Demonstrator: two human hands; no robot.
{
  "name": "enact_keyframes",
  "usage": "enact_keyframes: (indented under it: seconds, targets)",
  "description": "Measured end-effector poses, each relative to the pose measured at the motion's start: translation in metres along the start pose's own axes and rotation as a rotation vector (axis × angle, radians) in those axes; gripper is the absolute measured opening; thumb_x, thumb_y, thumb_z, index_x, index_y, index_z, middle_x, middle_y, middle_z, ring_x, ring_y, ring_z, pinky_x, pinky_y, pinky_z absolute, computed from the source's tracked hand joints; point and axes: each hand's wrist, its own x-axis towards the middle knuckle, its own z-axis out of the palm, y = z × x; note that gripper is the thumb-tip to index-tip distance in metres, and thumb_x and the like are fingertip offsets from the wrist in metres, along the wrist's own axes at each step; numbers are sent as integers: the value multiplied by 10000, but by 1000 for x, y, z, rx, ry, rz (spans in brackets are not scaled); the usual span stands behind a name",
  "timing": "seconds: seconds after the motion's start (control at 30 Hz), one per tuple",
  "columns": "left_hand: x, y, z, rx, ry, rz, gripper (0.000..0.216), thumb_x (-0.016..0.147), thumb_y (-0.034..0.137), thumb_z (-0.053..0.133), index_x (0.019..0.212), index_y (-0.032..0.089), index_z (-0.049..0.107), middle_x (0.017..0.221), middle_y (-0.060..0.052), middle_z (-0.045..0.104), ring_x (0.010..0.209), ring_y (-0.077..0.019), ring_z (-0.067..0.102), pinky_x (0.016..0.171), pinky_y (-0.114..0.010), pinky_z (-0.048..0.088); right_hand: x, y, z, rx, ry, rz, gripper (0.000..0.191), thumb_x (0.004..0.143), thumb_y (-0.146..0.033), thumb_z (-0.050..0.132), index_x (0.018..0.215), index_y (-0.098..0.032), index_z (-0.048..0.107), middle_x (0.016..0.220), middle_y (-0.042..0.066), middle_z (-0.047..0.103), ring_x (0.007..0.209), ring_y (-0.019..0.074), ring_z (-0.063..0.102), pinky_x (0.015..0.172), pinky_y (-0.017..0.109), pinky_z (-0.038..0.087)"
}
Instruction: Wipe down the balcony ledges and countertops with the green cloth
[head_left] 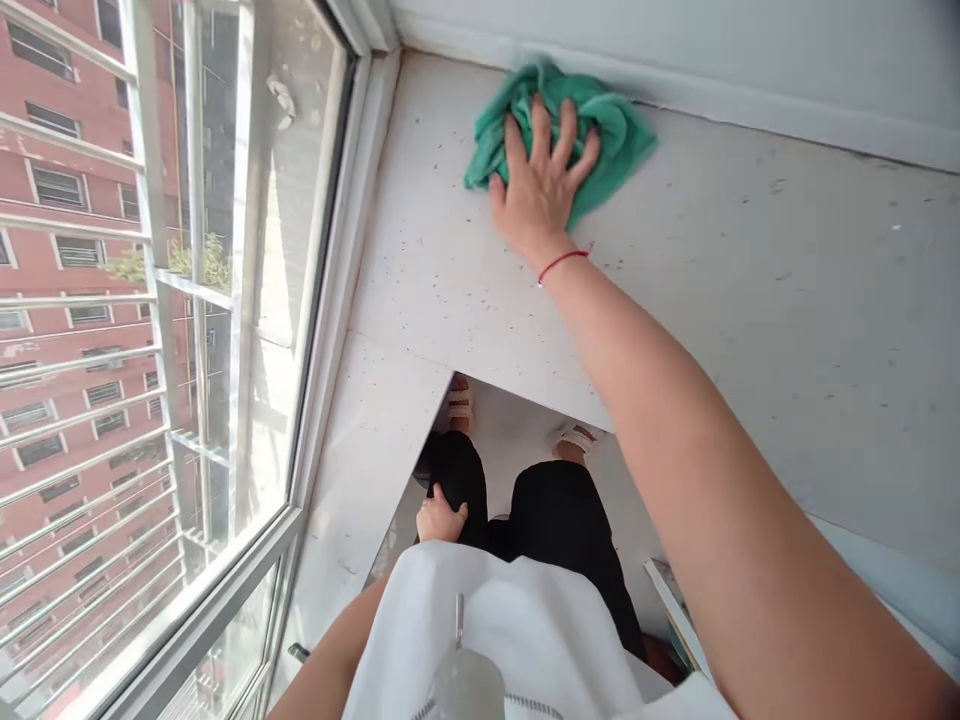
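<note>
My right hand (541, 190) presses a crumpled green cloth (619, 130) onto the white countertop (787, 300), close to the back wall. Its fingers are spread and dig into the folds. A thin red string bracelet circles that wrist. Down by my left thigh, below the counter level, is my left hand (441, 515); its thumb and a finger stand apart, the other fingers are partly hidden, and I see nothing in it. Small dark specks are scattered over the counter around the cloth, mostly below and to its right.
A window frame (330, 290) borders the counter on the left, with metal bars (82, 300) and a red building outside. A low ledge (750, 105) runs along the back wall. The counter's inner corner edge lies before my legs, with the floor (514, 420) beneath.
</note>
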Motion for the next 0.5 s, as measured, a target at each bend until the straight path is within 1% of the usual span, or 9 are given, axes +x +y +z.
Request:
enact_keyframes:
  seconds: [0.07, 0.13, 0.2, 0.27, 0.33, 0.4, 0.43, 0.47, 0.5]
  targets:
    - [3, -8, -3, -19, -18, 6, 833, 1015, 525, 636, 1683, 88, 401, 1330, -236, 718, 1280, -324, 712, 1082, -384, 535, 11, -54, 17, 69, -8, -98, 573, 1153, -305, 457, 1715, -215, 390, 1807, 94, 227, 1680, 401, 162, 1319, 698, 89]
    - [6, -16, -7, -36, -36, 11, 838, 1007, 523, 649, 1681, 89, 407, 1324, -232, 721, 1271, -327, 716, 1075, -389, 539, -13, -99, 42, 114, -57, -165, 557, 1151, -234, 443, 1705, -187, 403, 1812, 100, 220, 1688, 394, 152, 1333, 716, 78]
    - [9, -21, -11, -51, -43, 18, 841, 1004, 517, 651, 1680, 80, 405, 1322, -237, 720, 1267, -331, 717, 1072, -394, 542, -77, -136, 72, 173, -129, -248, 554, 1119, -183, 460, 1672, -147, 459, 1799, 141, 257, 1685, 395, 194, 1340, 735, 154]
    - [11, -22, -14, -67, -37, 26, 843, 1002, 514, 653, 1673, 68, 405, 1312, -242, 721, 1266, -338, 717, 1070, -399, 542, -168, -164, 99, 258, -197, -395, 541, 1096, -168, 459, 1633, -127, 520, 1755, 206, 337, 1650, 413, 300, 1288, 732, 324]
    - [13, -21, -16, -84, -27, 40, 819, 1000, 524, 651, 1647, 68, 440, 1301, -240, 725, 1257, -340, 720, 1063, -394, 543, -256, -179, 119, 296, -321, -680, 539, 1068, -92, 430, 1583, -138, 582, 1690, 209, 452, 1583, 375, 437, 1217, 632, 473]
    - [14, -19, -17, -96, -13, 58, 782, 999, 536, 652, 1609, 73, 492, 1310, -240, 723, 1254, -335, 720, 1061, -382, 540, -312, -182, 128, 310, -451, -987, 548, 1041, -24, 408, 1527, -139, 634, 1639, 165, 536, 1533, 303, 512, 1197, 506, 519]
    - [14, -18, -17, -99, -3, 67, 778, 999, 537, 653, 1602, 71, 500, 1321, -244, 718, 1260, -332, 716, 1065, -376, 535, -322, -177, 128, 315, -498, -1107, 547, 1035, -5, 403, 1499, -143, 656, 1623, 136, 562, 1522, 271, 525, 1203, 460, 517]
    - [14, -17, -17, -99, 10, 73, 782, 999, 534, 655, 1604, 66, 495, 1332, -250, 712, 1265, -330, 713, 1068, -373, 532, -320, -169, 125, 318, -529, -1188, 546, 1033, 7, 394, 1479, -147, 669, 1615, 117, 574, 1520, 251, 526, 1215, 439, 508]
    - [14, -16, -17, -98, 25, 78, 791, 1000, 524, 656, 1614, 57, 480, 1339, -257, 706, 1269, -330, 710, 1068, -373, 529, -307, -156, 120, 320, -539, -1218, 546, 1030, 14, 389, 1458, -155, 684, 1609, 107, 582, 1519, 246, 526, 1224, 445, 502]
